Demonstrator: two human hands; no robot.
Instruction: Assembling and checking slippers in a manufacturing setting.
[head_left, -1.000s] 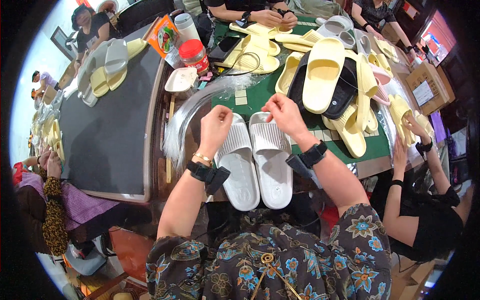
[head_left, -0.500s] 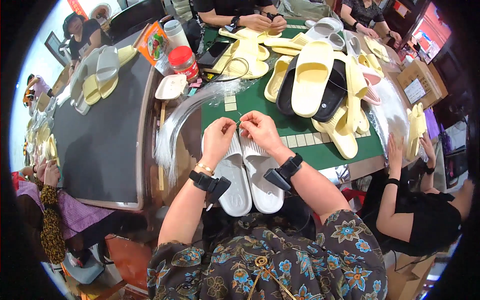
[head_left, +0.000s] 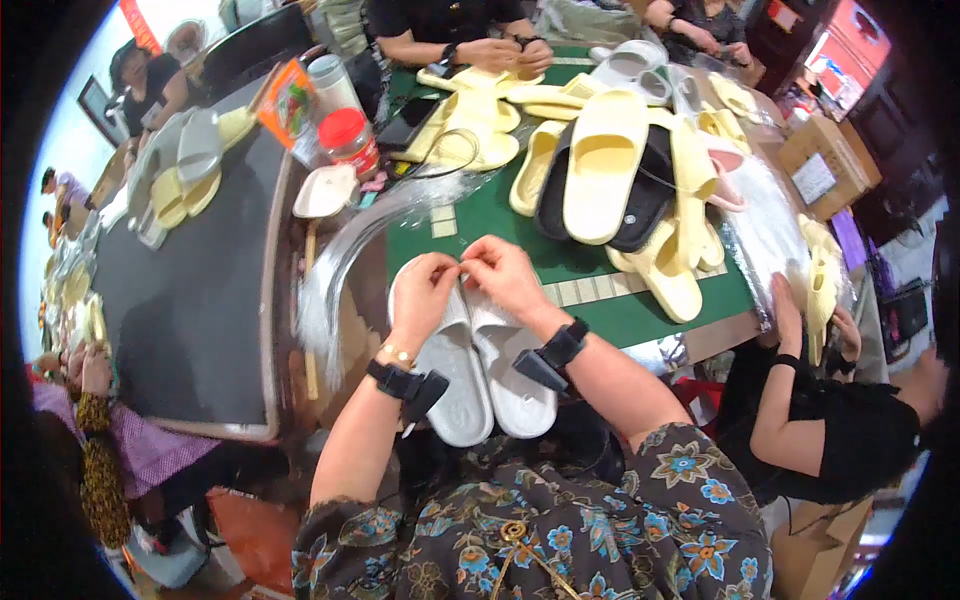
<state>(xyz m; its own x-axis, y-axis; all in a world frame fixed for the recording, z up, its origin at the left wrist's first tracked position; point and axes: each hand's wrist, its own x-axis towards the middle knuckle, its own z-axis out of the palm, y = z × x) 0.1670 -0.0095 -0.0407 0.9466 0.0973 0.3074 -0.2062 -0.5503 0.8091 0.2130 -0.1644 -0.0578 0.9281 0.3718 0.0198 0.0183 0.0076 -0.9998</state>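
Note:
A pair of light grey slippers (head_left: 458, 395) lies side by side at the table's near edge, soles down, toes pointing away from me. Over their toe ends my left hand (head_left: 424, 290) and my right hand (head_left: 506, 284) meet, fingertips pinched almost together. Between them shows a bit of thin clear strand, hard to make out. Both wrists rest low over the slippers' straps and partly hide them. To the left of my hands, a bundle of clear plastic strands (head_left: 345, 250) curves along the table.
Yellow slippers (head_left: 604, 165) are piled with black ones (head_left: 650, 195) on the green mat (head_left: 560, 270). A red-lidded jar (head_left: 347, 140), a white dish (head_left: 325, 192) and a phone stand back left. At right, a co-worker's hands touch yellow slippers (head_left: 823, 290) near a cardboard box (head_left: 825, 165).
The whole view has shifted slightly, so the table things sit further left. My hands stay pinched together over the slipper toes. The co-worker at right has the yellow slippers more upright.

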